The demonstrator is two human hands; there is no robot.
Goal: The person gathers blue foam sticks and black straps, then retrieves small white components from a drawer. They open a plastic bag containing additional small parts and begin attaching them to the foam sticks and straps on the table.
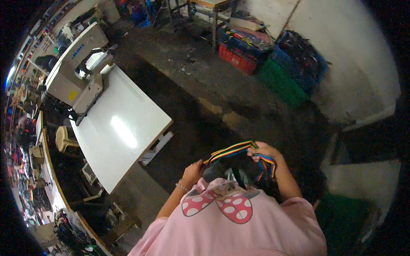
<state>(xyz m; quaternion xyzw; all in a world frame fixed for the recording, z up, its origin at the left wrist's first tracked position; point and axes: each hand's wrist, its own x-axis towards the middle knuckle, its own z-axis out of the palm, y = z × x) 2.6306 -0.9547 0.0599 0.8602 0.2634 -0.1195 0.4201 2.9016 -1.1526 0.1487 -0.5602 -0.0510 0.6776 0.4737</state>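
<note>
Several striped straps [230,149] in yellow, red, blue and black stretch in a bundle between my two hands, in front of my body. My left hand [193,173] is closed around one end of the bundle, with a beaded bracelet at the wrist. Higher and to the right, my right hand [264,151] grips the other end, and loose strap ends [268,167] hang below its fingers. Beneath the straps, something greyish and see-through shows in part near my shirt; I cannot make out what it is.
A white sewing table [124,123] with a large industrial sewing machine [79,70] stands to the left. Beside it is a beige stool [65,138]. At the back right, a red crate [235,59], a blue crate [294,64] and a green crate [282,83] sit by the wall.
</note>
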